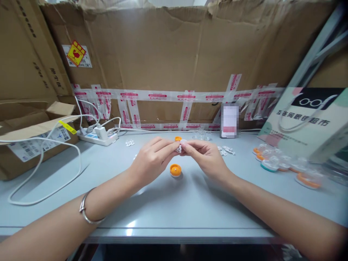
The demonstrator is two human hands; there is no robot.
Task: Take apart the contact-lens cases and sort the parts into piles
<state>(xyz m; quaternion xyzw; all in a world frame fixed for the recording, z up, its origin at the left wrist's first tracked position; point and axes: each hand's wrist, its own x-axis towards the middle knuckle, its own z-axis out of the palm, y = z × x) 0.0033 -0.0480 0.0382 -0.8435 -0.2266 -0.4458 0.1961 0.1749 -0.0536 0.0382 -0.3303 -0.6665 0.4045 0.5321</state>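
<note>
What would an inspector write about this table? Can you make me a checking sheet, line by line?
Surface: pale blue-grey table, glare near the front edge.
Job's things: small white piece between the fingertips; orange round piece in front of the hands, another orange piece behind.
Clutter: loose white pieces on both sides; clear-topped pieces with orange or teal bases at right; upright phone at the back.
Hands: left hand and right hand meet, pinching the white piece.
Cables: white cable loops at left; plugs sit in a power strip.
Surroundings: big cardboard box behind, open box left, paper bag right.
Tools: nothing seen.
</note>
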